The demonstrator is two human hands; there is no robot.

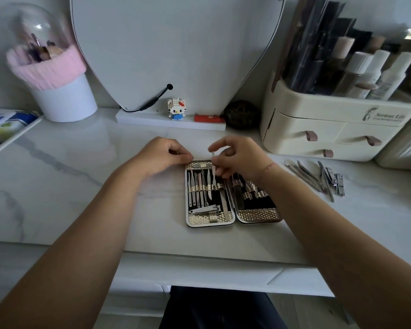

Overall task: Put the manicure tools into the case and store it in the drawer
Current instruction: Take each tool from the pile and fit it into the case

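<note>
From my remote seat, nearest me is the front edge of the white marble-patterned desk (81, 186), both forearms reaching over it. Just past that edge, about mid-desk, the open gold-textured metal case with black lining (210, 222) lies flat, its two halves spread side by side. The left half is nearly full: a silver nail clipper (205, 210) sits across its near end and a row of slim steel tools is tucked under the elastic band. The right half holds only a piece or two, so I judge the packing about half done.

At the case's far-left corner my left hand (163, 154) has its fingers curled with the tips on the rim, holding it, I think, so the case won't slide. The hands sit near each other but apart. My right hand (240, 156) pinches a thin silver manicure tool (213, 167) near its top, almost upright, its lower end aimed at the band's loops, likely to thread it in.

Toward the right edge, the loose pile of steel manicure tools (318, 179) waits within easy reach. Behind it, at the far-right corner, stands the cream plastic organiser with drawers (318, 124), all closed; which drawer is meant I can't tell.
</note>
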